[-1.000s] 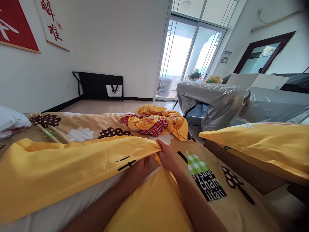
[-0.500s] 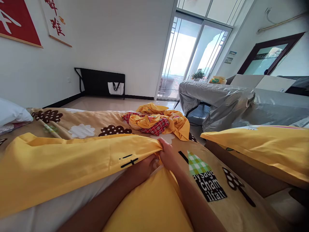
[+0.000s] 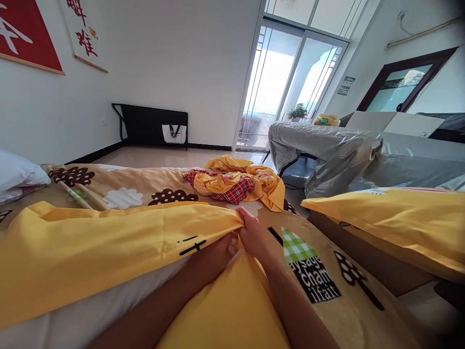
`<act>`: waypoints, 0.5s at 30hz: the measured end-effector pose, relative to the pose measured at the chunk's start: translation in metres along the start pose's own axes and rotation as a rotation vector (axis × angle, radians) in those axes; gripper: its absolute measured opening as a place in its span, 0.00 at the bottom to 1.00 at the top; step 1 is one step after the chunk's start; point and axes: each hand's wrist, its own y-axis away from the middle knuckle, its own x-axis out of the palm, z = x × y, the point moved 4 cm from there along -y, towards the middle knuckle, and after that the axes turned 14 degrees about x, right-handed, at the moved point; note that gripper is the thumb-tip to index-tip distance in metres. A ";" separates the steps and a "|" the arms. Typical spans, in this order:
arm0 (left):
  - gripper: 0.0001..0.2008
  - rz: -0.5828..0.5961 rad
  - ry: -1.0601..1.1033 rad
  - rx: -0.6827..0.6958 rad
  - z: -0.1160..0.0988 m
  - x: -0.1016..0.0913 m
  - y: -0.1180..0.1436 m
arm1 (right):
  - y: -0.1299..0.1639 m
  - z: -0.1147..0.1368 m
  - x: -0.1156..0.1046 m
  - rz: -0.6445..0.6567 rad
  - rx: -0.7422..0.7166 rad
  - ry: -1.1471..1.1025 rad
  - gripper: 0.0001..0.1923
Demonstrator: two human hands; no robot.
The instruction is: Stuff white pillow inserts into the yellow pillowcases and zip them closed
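A yellow pillowcase (image 3: pixel 119 232) with black line marks is spread in front of me, partly over a white pillow (image 3: pixel 94 295). More of its yellow cloth bulges up between my forearms. My right hand (image 3: pixel 252 231) is closed on the pillowcase's gathered edge, thumb on top. Just beside it, my left hand (image 3: pixel 220 252) reaches in under the upper flap. Its fingers are curled in against a bit of the white pillow, and the fingertips are partly hidden by cloth and by the right hand.
Crumpled yellow and red-checked cloths (image 3: pixel 236 182) lie on the patterned tan blanket (image 3: pixel 363 315). A yellow pillow (image 3: pixel 399 218) rests at the right on a brown box (image 3: pixel 356 257). At far left is a white pillow (image 3: pixel 18 169). Plastic-covered furniture (image 3: pixel 323 145) stands behind.
Hardly anything differs. Both hands keep their hold at the same spot, and the pillowcase's marked flap has shifted very slightly.
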 end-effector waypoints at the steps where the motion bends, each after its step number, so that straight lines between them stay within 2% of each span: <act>1: 0.19 0.005 -0.002 0.014 -0.001 0.000 0.000 | 0.000 0.001 0.000 0.004 -0.005 -0.013 0.12; 7: 0.14 0.051 -0.085 0.050 0.000 0.005 0.002 | 0.000 0.002 0.000 0.027 0.002 -0.078 0.11; 12: 0.16 0.032 -0.078 0.039 -0.001 0.004 0.000 | 0.001 0.002 0.000 -0.011 0.028 -0.062 0.13; 15: 0.22 0.003 -0.034 0.031 -0.001 0.000 -0.002 | 0.001 0.002 0.000 -0.040 0.033 -0.026 0.14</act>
